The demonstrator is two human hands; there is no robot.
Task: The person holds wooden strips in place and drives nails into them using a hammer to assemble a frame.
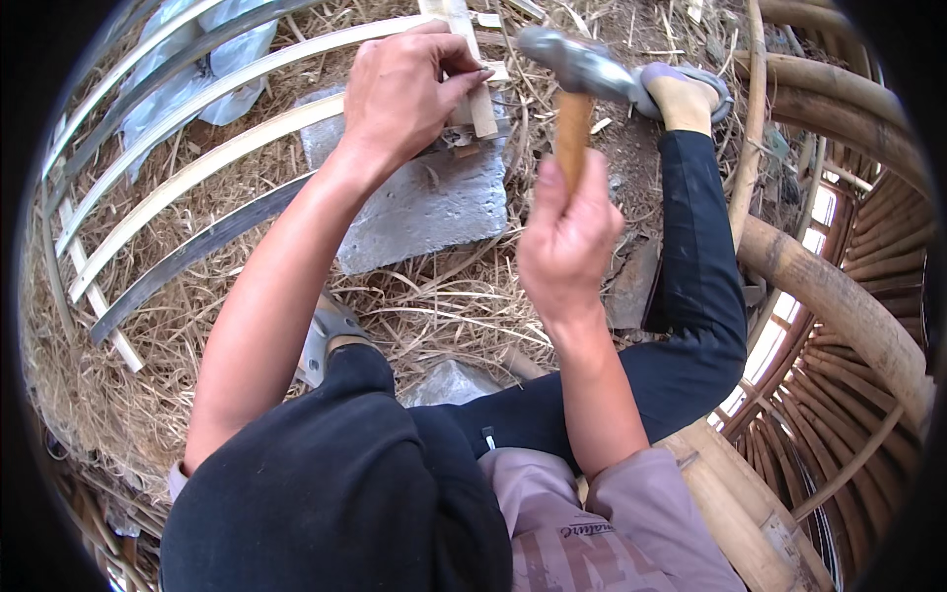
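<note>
My right hand [572, 232] is wrapped round the wooden handle of a hammer [573, 128]. Its metal head is raised, level with my left hand and to the right of it. My left hand [404, 89] pinches thumb and fingers together over a pale wooden crosspiece [481, 107]; whatever small thing the fingertips hold is too small to make out. The crosspiece lies across the ends of long, pale slats [212, 173], over a grey concrete block [429, 212]. These slats bend away to the left, joined to another crosspiece [113, 326] at their far-left ends.
Dry straw [454, 306] covers the ground. Clear plastic sheeting [222, 69] lies under the slats. My feet, in grey footwear [330, 335], flank the block. Bamboo poles [838, 296] line the right side, and a grey stone [454, 383] lies between my legs.
</note>
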